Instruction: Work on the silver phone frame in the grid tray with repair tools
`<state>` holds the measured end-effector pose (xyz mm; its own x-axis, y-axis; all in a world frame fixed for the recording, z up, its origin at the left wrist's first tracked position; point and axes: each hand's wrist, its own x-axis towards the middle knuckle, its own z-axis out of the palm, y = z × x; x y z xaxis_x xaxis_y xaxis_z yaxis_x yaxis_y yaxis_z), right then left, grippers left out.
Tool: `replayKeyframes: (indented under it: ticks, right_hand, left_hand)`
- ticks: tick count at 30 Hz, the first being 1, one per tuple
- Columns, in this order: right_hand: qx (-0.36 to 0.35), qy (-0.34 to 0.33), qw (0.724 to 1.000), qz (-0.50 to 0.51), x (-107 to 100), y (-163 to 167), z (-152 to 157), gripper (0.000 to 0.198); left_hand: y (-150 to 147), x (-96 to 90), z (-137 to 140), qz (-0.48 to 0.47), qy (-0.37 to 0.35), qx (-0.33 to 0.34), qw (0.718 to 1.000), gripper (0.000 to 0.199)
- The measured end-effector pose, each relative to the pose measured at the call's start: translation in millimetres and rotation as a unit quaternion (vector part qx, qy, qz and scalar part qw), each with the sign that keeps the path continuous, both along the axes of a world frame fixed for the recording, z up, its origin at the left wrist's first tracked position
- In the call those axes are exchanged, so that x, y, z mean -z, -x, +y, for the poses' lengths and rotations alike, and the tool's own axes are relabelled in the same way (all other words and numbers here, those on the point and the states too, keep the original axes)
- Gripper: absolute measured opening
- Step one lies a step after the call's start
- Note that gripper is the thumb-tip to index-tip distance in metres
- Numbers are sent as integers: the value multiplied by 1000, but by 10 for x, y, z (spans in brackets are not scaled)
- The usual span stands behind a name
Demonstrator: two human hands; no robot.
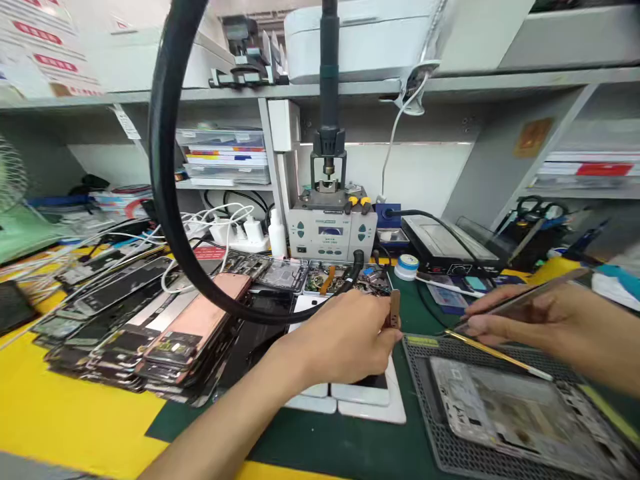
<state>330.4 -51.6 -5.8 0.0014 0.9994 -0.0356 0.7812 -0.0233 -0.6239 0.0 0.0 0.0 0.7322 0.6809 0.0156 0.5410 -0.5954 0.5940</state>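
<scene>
My left hand (350,337) is closed, with a small flat brown piece (395,308) standing up between thumb and fingers. It is above a stack of white-edged phones or tablets (373,408). At the right, my right hand (535,317) pinches grey metal tweezers (530,293), whose tips point left and down. Just below its fingers lies a thin gold rod with a white end (505,353); whether the fingers touch it I cannot tell. An opened device frame (525,407) rests on the grey perforated mat (435,433).
A black hose (165,133) loops across the view in front of a hot-air station (333,233). Several stripped phone parts (195,320) are piled at the left. A tray of small parts (345,277), a round white-and-blue tin (407,267) and a black-edged machine (445,243) stand behind.
</scene>
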Motion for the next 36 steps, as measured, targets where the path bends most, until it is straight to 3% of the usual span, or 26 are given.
replayKeyframes:
  ticks: [3, 7, 13, 36]
  right_hand:
    - [-18, 2, 999, 40, -36, 293, -114, 66]
    - [-24, 5, 997, 70, 103, 509, -216, 49]
    - [-24, 4, 995, 93, 241, 578, -301, 38]
    - [-23, -7, 998, 55, 158, 702, -322, 36]
  left_hand:
    - [1, 2, -14, -7, 3, 3, 1000, 24]
    - [14, 29, -22, -13, 7, -8, 1000, 29]
    - [37, 120, -21, -19, 9, -29, 999, 30]
    - [41, 117, -52, -16, -23, -24, 999, 33]
